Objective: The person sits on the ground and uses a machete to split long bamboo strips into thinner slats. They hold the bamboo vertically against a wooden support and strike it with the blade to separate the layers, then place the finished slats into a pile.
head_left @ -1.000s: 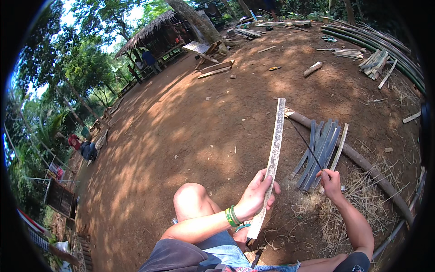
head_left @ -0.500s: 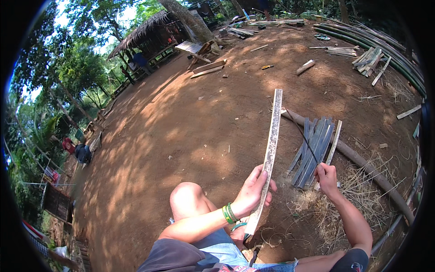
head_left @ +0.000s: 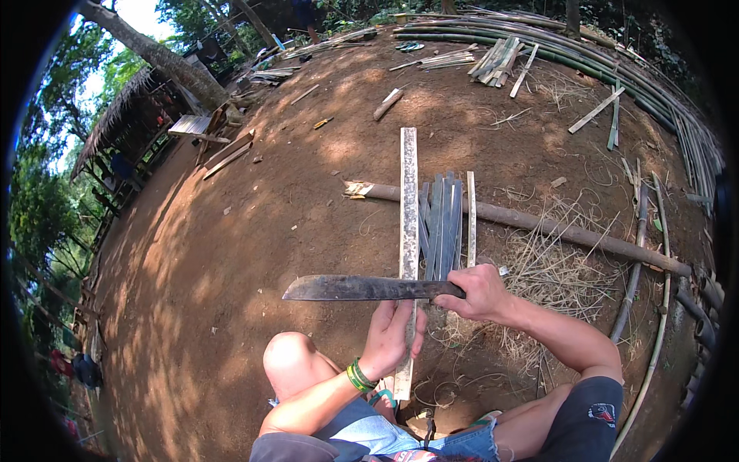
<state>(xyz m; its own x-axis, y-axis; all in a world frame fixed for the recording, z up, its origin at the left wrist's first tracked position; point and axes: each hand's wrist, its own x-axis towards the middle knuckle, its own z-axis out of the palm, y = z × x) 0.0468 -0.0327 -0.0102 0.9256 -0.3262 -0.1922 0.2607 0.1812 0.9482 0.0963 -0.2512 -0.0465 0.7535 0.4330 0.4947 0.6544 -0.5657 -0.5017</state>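
My left hand (head_left: 389, 340), with a green and yellow band at the wrist, is closed around the lower part of a long split-bamboo strip (head_left: 409, 200) with a mottled pale face. The strip stands lengthwise before me, its lower end near my foot. My right hand (head_left: 479, 294) grips the handle of a machete (head_left: 346, 288). Its broad dark blade points left and crosses over the strip just above my left fingers; whether it touches the strip I cannot tell. Past the blade, a stack of dark strips (head_left: 442, 219) leans over a round pole, beside one pale strip (head_left: 471, 219).
The pole (head_left: 539, 222) lies across the dirt, with a heap of thin shavings (head_left: 554, 269) by it. Bamboo poles (head_left: 531, 54) and split pieces (head_left: 496, 61) lie at the far right. A thatched shelter (head_left: 127, 108) and a leaning tree trunk (head_left: 158, 55) stand far left.
My right hand has lifted the machete from beside the dark strips and swung it level, across the bamboo strip. The strip has turned more upright in view. The head view has shifted right.
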